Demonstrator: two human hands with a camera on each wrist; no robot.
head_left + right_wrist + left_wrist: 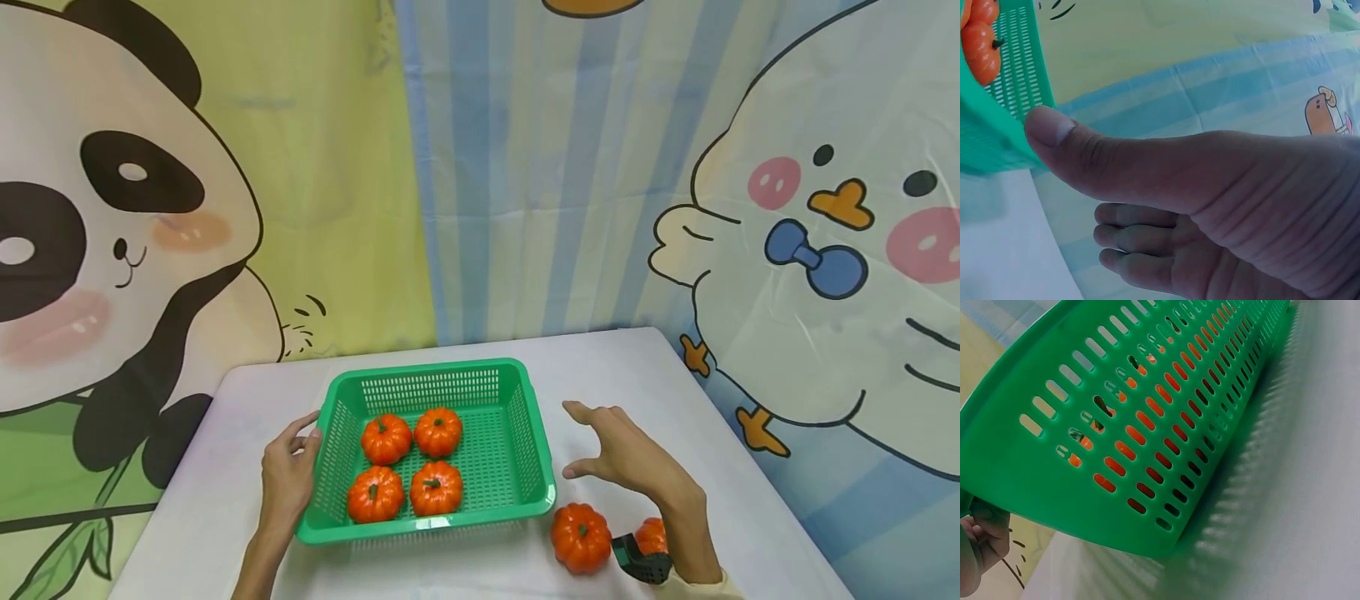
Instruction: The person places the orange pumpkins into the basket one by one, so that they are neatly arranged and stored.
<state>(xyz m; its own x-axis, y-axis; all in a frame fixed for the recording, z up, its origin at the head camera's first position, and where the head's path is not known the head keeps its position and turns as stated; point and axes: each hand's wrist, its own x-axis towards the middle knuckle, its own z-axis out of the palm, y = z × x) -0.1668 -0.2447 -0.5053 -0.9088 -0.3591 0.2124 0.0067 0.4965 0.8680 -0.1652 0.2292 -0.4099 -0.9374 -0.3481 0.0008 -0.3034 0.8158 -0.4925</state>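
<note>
A green basket (495,517) holds several orange pumpkins (437,488), grouped toward its left side. My left hand (288,479) grips the basket's left rim; in the left wrist view its curled fingers (991,534) are at the edge of the green wall (1041,481). To the right of the basket, my right hand (633,454) is held with thumb and fingers spread apart and nothing between them. The right wrist view shows its thumb (1129,165) across the view, near the basket's rim (1041,75). Whether thumb and rim touch is unclear there.
Two more orange pumpkins lie on the white table (375,579) below my right hand: one (581,538) near the basket's lower right corner, the other (651,536) partly hidden by a dark wrist device (641,560). Cartoon-printed curtains (510,167) hang behind the table.
</note>
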